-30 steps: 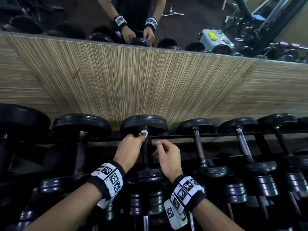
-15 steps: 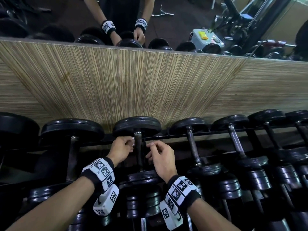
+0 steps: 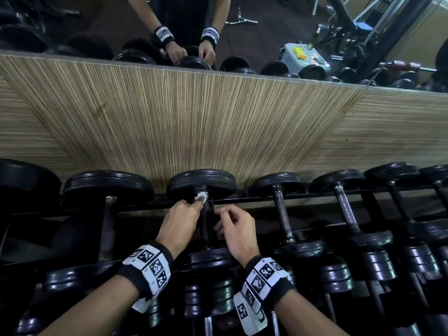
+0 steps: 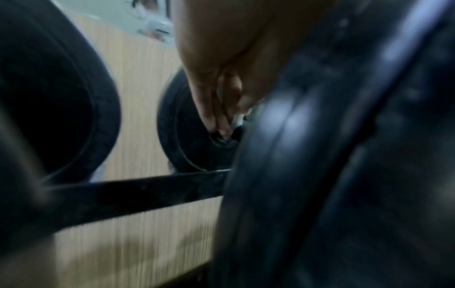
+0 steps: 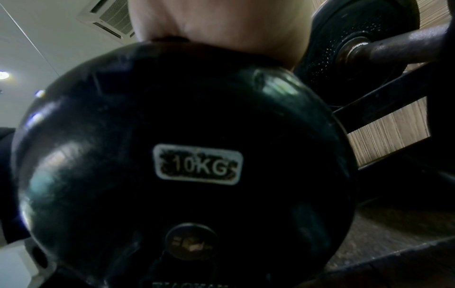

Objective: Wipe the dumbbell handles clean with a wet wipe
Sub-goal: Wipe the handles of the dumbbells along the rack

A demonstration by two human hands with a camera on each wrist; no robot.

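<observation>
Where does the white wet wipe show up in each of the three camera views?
Head: the wet wipe is left of centre, at the left hand's fingertips, against the far end of the dumbbell handle.
Left wrist: a small white patch beside the fingertips, near the middle.
Right wrist: not in it.
Shared landmark: the striped wood wall panel.

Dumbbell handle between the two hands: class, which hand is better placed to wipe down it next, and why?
Left. The left hand already pinches the wet wipe against the top of the dumbbell handle. The right hand hovers beside it, fingers curled, holding nothing visible.
</observation>
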